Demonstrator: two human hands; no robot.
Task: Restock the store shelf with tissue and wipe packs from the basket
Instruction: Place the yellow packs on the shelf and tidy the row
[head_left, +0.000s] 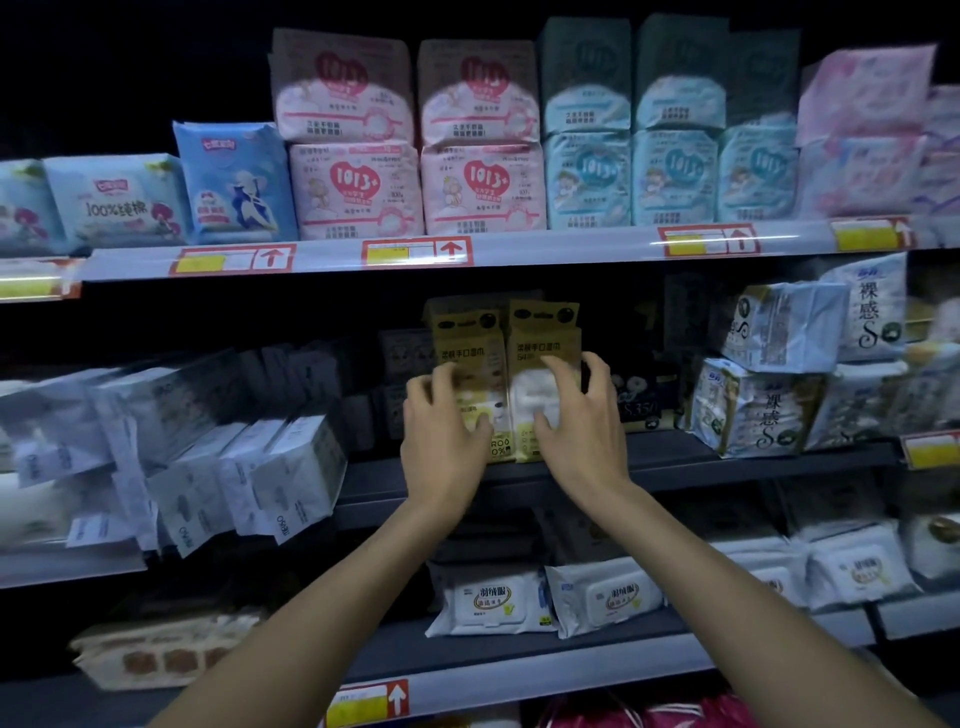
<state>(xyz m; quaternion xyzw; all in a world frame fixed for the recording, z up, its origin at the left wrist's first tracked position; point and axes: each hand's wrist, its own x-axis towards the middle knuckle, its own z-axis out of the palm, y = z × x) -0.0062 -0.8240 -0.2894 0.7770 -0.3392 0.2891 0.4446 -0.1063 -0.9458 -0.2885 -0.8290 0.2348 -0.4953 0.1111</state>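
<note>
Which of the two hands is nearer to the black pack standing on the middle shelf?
The right. The right hand rests on a yellow wipe pack directly beside the black pack. The left hand is farther away, on the other yellow pack.

Dim store aisle, grey metal shelving (519, 249), dark backdrop

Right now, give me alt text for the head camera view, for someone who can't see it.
Two bare hands, left hand and right hand, press on two upright yellow packs standing side by side on the middle shelf of a dim store display. Pink and blue packs fill the top shelf; white wipe packs sit below.
</note>
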